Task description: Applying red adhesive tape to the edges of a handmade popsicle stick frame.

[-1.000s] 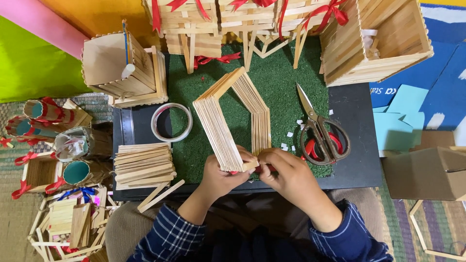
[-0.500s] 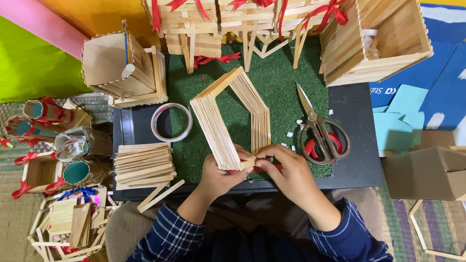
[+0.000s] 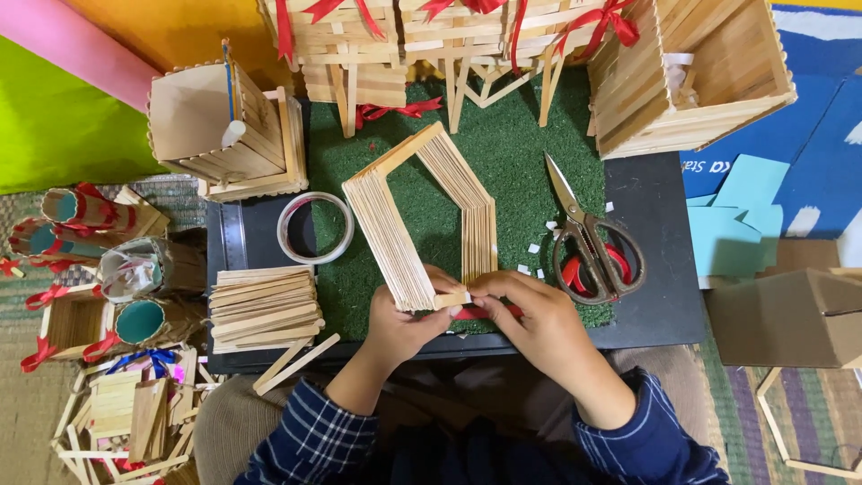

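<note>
Green turf mat (image 3: 530,171) on black bench (image 3: 651,296). Both hands pinch one short stick (image 3: 452,299) at the frame's (image 3: 422,216) open near end: left hand (image 3: 404,325) clenched on its left tip, right hand (image 3: 534,323) on the right. Stick's long axis runs left-right. Scissors (image 3: 588,238) right, stick pile (image 3: 265,307) left.

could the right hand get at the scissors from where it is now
Probably yes. The right hand is pinching a stick at the open end of the stick frame together with the left hand, and the scissors lie just beside it on the green mat, with only small white scraps between.
</note>
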